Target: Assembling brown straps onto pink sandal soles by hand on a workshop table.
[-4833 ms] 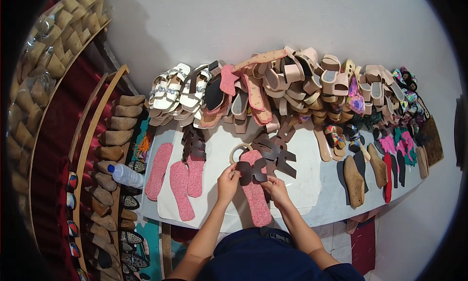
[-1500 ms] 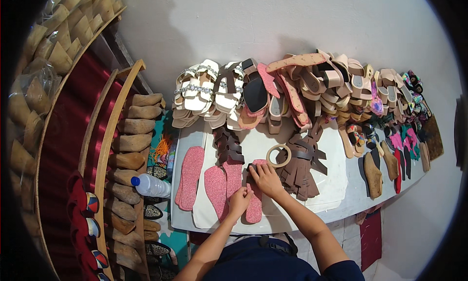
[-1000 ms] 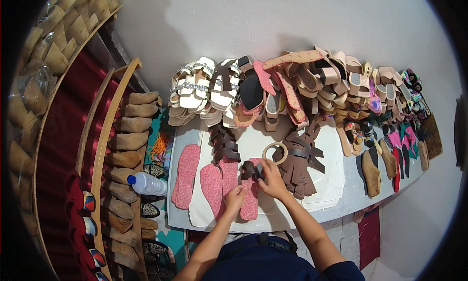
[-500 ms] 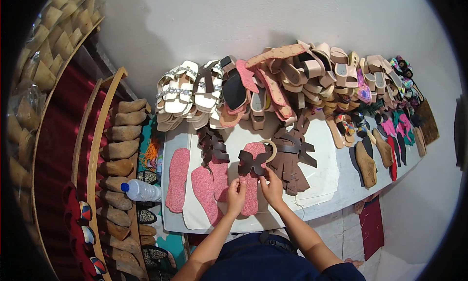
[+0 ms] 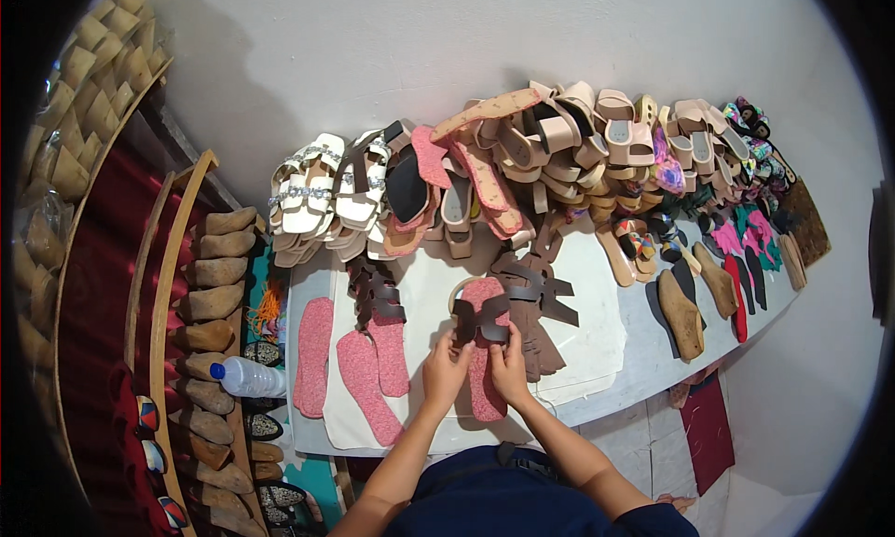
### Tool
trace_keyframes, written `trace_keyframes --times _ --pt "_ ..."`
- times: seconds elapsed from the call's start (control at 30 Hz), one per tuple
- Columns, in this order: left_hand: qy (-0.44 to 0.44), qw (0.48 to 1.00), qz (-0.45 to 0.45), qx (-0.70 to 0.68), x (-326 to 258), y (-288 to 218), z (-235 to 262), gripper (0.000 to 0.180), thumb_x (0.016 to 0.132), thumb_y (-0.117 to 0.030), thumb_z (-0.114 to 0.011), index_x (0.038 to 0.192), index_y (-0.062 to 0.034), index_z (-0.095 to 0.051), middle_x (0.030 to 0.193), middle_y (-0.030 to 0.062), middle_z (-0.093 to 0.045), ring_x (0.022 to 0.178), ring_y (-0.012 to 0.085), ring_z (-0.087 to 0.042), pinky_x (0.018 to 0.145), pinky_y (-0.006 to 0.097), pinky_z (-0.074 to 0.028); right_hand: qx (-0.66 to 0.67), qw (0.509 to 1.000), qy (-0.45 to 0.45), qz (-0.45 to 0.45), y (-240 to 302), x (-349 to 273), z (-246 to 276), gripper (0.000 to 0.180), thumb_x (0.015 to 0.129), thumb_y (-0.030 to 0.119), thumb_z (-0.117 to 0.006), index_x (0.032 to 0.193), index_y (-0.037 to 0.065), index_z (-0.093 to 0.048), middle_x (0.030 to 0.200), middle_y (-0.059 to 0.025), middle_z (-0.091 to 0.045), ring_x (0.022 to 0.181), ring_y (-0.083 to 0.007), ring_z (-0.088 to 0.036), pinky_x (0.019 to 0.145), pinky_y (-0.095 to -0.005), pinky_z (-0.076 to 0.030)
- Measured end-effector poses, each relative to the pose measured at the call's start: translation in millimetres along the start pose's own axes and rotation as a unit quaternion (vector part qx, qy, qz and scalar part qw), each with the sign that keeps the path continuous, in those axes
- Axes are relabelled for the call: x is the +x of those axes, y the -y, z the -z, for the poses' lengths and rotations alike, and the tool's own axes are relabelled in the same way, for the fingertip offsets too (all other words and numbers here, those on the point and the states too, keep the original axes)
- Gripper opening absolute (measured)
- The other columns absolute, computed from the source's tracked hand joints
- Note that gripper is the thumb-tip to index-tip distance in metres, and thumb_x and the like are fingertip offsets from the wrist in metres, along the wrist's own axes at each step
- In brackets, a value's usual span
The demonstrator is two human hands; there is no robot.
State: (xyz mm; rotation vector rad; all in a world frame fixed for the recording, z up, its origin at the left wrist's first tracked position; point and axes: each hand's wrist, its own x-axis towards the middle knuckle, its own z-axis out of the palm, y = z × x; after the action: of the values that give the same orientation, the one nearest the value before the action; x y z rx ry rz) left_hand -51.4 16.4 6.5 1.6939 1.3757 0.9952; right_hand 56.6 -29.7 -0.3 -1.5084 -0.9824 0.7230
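In front of me a pink speckled insole (image 5: 488, 390) is held up over the table, its toe end pointing away. A dark brown cut-out sandal strap (image 5: 482, 320) lies across its front part. My left hand (image 5: 447, 371) is closed at the strap's left side, with thumb and fingers at the edge of strap and insole. My right hand (image 5: 509, 373) pinches the opposite side. Behind the insole, a pale ring (image 5: 456, 301) shows only partly. Several brown straps (image 5: 533, 304) are piled right of it. Another dark strap (image 5: 380, 299) rests by pink insoles (image 5: 359, 374) on the left.
White sandals (image 5: 312, 197) and beige slides (image 5: 522, 145) are heaped along the wall. Wooden shoe lasts (image 5: 681, 318) lie at the right; more lasts (image 5: 210, 304) fill a rack at the left. A water bottle (image 5: 252, 377) stands beside the table's left edge.
My view has shifted, so the table sits further left. The held insole and strap have moved right relative to the table, now covering part of the ring. Both hands keep their hold.
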Motion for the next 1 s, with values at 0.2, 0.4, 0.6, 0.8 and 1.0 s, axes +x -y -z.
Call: trace_keyframes --times 0.2,0.4,0.6,0.8,1.0 --pt "0.007 0.965 -0.174 0.198 8.6 6.0 -15.1 0.029 0.074 -0.008 -0.051 0.100 0.0055 -0.049 0.078 0.0175 -0.056 0.069 0.0313 -0.055 0.062 0.039 -0.045 -0.015 0.999 0.038 -0.030 6.0 7.8 24.0 0.047 0.085 0.009 -0.042 0.125 0.000 -0.020 0.094 -0.0109 -0.049 0.079 -0.0145 -0.047 0.072 -0.0261 -0.039" --pt "-0.011 0.925 -0.279 0.258 11.1 -1.5 -16.3 0.029 0.071 -0.003 -0.051 0.099 0.0061 -0.049 0.074 0.0144 -0.053 0.069 0.0274 -0.053 0.061 0.034 -0.046 -0.027 0.999 0.034 0.004 2.7 15.0 35.1 0.048 0.084 0.012 -0.042 0.125 0.000 -0.020 0.084 -0.0172 -0.055 0.074 -0.0239 -0.055 0.068 -0.0313 -0.042" --pt "-0.011 0.904 -0.324 0.277 15.7 0.9 -5.8 0.029 0.069 0.000 -0.051 0.097 0.0061 -0.048 0.074 0.0140 -0.052 0.068 0.0265 -0.052 0.062 0.033 -0.045 0.001 0.998 0.039 0.039 -3.2 17.6 35.0 0.047 0.083 0.012 -0.042 0.124 -0.001 -0.022 0.087 -0.0176 -0.054 0.075 -0.0243 -0.055 0.070 -0.0315 -0.042" --pt "0.016 0.928 -0.290 0.231 20.4 -8.7 5.3 0.029 0.071 0.001 -0.052 0.100 0.0055 -0.048 0.082 0.0165 -0.054 0.074 0.0284 -0.053 0.066 0.035 -0.045 0.050 0.996 0.065 0.029 -2.3 27.3 31.7 0.045 0.085 0.011 -0.042 0.124 0.000 -0.023 0.095 -0.0136 -0.051 0.082 -0.0184 -0.051 0.074 -0.0281 -0.039" --pt "-0.046 0.961 -0.207 0.179 15.9 -9.1 0.7 0.030 0.071 0.001 -0.051 0.101 0.0010 -0.051 0.088 0.0170 -0.055 0.082 0.0296 -0.054 0.071 0.035 -0.044 0.087 0.993 0.078 -0.003 -0.3 30.3 28.8 0.041 0.086 0.011 -0.040 0.123 0.002 -0.025 0.087 -0.0064 -0.049 0.073 -0.0100 -0.044 0.069 -0.0227 -0.038"
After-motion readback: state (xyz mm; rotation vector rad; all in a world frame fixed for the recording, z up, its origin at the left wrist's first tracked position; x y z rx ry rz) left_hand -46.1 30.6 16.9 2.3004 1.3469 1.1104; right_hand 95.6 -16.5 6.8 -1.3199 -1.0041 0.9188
